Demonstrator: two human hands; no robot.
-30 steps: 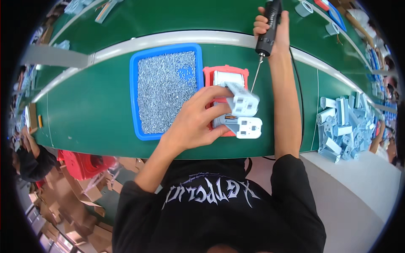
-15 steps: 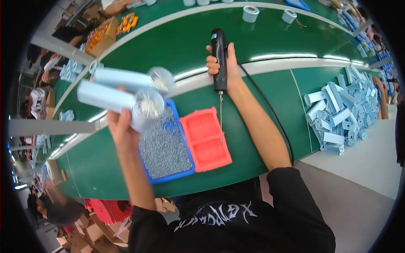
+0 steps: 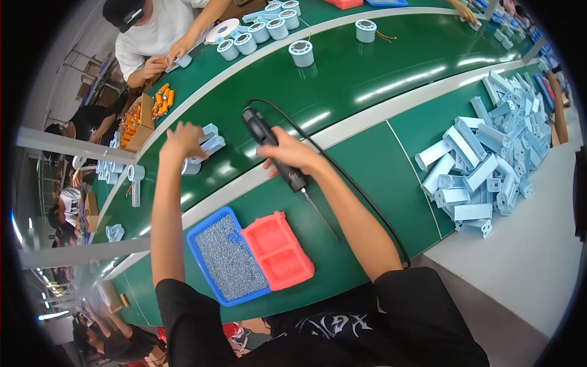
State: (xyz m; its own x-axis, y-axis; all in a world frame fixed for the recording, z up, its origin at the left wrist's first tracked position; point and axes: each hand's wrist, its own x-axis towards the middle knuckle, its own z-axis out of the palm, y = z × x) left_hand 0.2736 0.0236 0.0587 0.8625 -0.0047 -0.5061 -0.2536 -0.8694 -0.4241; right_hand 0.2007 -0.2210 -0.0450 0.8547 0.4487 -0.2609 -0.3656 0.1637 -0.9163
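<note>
Reaches with left hand (image 3: pixel 182 142) beside smooth, angular pale-blue parts (image 3: pixel 213 144) just right of it; cannot tell whether grasping or released. Has lower, farther right, a blue tray (image 3: pixel 244 298) of shiny metal pieces (image 3: pixel 229 263), touching a red two-pocket tray (image 3: pixel 279 251). Clasps cylindrical black screwdriver (image 3: pixel 260 125) in right hand (image 3: pixel 286 151).

Pair of light-blue plastic tubes (image 3: pixel 212 145) now down at glossy green belt (image 3: pixel 342 79), just right of left hand (image 3: pixel 182 140); black cylindrical electric screwdriver (image 3: pixel 259 126) tilts in right hand (image 3: pixel 285 150), bit clear of red plastic tray (image 3: pixel 278 251).
</note>
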